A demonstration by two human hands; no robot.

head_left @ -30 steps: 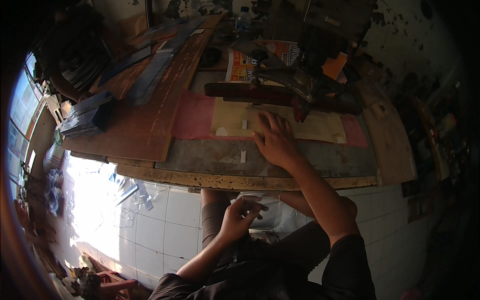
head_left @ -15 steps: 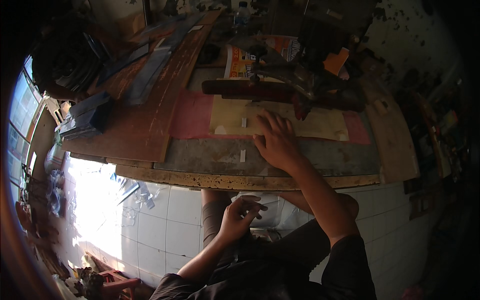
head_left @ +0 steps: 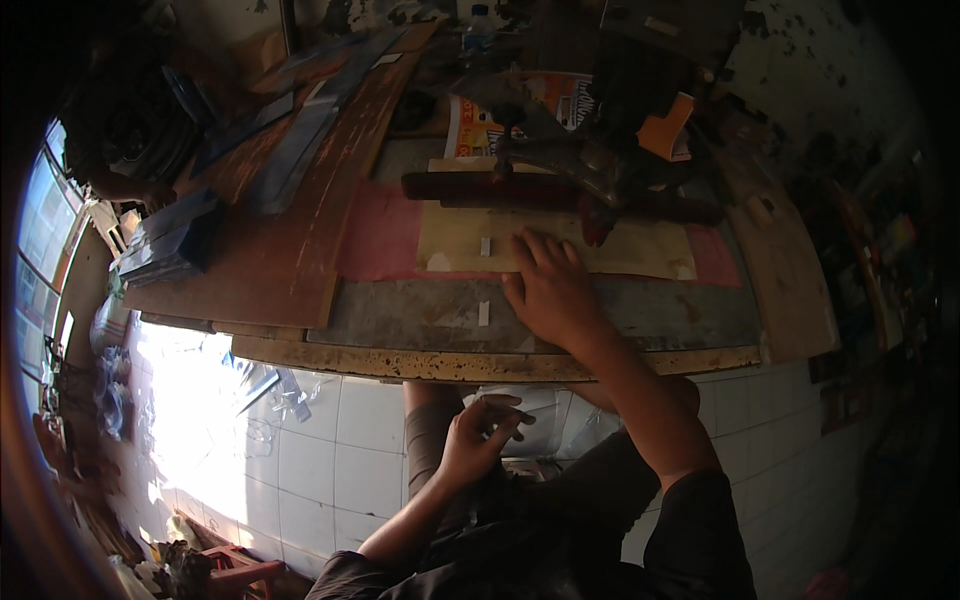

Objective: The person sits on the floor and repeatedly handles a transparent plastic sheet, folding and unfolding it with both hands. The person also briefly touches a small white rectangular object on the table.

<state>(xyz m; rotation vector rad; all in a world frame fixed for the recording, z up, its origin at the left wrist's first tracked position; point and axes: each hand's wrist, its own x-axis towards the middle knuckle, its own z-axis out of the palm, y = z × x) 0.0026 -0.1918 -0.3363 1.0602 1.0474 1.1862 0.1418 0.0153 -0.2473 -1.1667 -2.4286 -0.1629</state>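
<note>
While the right hand (head_left: 548,292) lies flat and open, fingers spread, on the counter (head_left: 420,355), its fingertips rest on a pale tan sheet (head_left: 560,245) that lies over a pink sheet (head_left: 375,240). Just beyond the fingers a dark bar (head_left: 470,186) crosses the tan sheet, with a dark machine (head_left: 600,150) (orange part at its right) standing over it. The left hand (head_left: 478,440) hangs below the counter edge, over the lap, fingers loosely curled; whether it holds anything I cannot tell. A long reddish-brown board (head_left: 290,210) lies to the left, blue strips (head_left: 290,150) on top, and white floor tiles (head_left: 330,460) show beneath
</note>
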